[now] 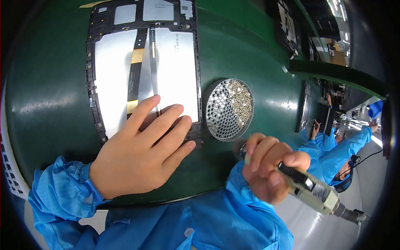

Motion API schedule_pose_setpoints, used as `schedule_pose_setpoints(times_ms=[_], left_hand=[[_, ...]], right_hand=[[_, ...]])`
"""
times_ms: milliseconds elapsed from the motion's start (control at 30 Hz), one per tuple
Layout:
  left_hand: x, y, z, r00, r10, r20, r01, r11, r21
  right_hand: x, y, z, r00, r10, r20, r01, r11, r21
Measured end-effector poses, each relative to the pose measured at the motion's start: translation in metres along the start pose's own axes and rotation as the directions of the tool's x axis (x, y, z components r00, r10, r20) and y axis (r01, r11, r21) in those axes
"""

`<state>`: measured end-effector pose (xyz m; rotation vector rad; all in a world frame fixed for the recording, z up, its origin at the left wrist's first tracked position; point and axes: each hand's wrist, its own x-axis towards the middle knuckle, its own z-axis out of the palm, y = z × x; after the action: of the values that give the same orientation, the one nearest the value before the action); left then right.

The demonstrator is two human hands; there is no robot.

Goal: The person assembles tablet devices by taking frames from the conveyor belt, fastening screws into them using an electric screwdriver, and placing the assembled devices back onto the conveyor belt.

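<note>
An opened tablet frame (125,62) with silver plates and a gold-and-black flex cable lies on the green mat. My left hand (139,152) rests flat on its lower right part, fingers spread over the silver plate and the frame's bottom edge. My right hand (273,166) is closed around an electric screwdriver (310,189), its tip end pointing up-left toward a round perforated screw tray (221,116). The tray sits just right of the tablet and holds several small silver screws in its upper part.
The green mat (50,104) curves across the bench. Another dark device frame (303,108) lies to the right. A co-worker in a blue coat (346,150) works further right. A white slotted bin edge (10,166) shows at far left.
</note>
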<state>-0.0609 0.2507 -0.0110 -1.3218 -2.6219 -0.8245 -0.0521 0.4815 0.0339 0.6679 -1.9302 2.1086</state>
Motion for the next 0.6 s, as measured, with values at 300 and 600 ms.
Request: schedule_pose_setpoints(times_ms=[300, 600], left_hand=[[-0.054, -0.007, -0.079, 0.998, -0.003, 0.058, 0.005, 0.999, -0.035], [-0.059, -0.011, -0.074, 0.997, 0.014, 0.076, -0.014, 1.0, 0.0]], right_hand=[[-0.006, -0.034, 0.077, 0.995, 0.071, -0.065, -0.074, 0.996, -0.047], [-0.006, -0.024, 0.082, 0.997, 0.076, -0.034, -0.076, 0.997, -0.003]])
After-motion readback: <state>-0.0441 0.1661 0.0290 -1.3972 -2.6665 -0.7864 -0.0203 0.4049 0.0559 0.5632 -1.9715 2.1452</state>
